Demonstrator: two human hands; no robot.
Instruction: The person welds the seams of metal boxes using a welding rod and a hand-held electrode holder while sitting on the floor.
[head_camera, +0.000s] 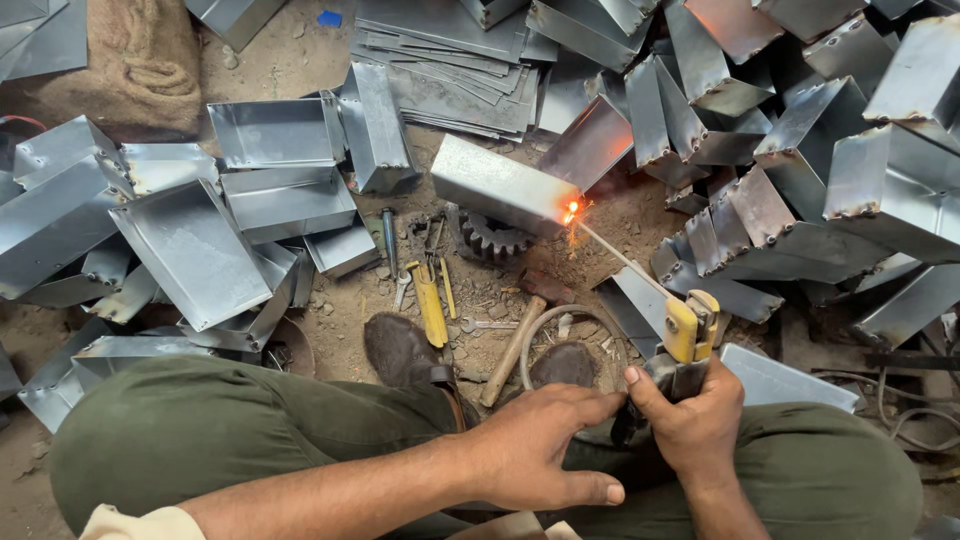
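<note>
R hand (695, 425) wrapped tight around grip of the electrode holder (690, 335), fingers curled shut, thumb up along the left side of the handle. Holder has yellow jaws, clamps a thin welding rod (620, 258) that runs up-left from it. Rod tip touches the near right corner of a sheet-metal box (497, 186); orange glow + sparks (571, 210) at contact pt. Box lies on its side on the dirt, resting partly over a gear wheel (492, 240).

L hand (535, 445) lower centre, fingers loosely bent, not spread; fingertips reach across toward the R hand and touch the holder's lower end / cable area just beside R thumb. Can't tell if it really grips anything there or just steadies. L forearm comes in from bottom left.

Person sits cross-legged, olive trousers (200, 430), two dark shoes (400, 350) near middle. Betw shoes and box: wooden-handled hammer (512, 350), yellow-handled tool (432, 305), screwdriver-like tool w/ dark shaft (390, 240), a wrench, a loop of grey cable (560, 320).

Left side: pile of open shallow metal trays (190, 250). Right + top right: heap of welded boxes (830, 150), scorch marks at corners. Top centre: stack of flat cut sheets (450, 60). Burlap sack (140, 60) top left.
</note>
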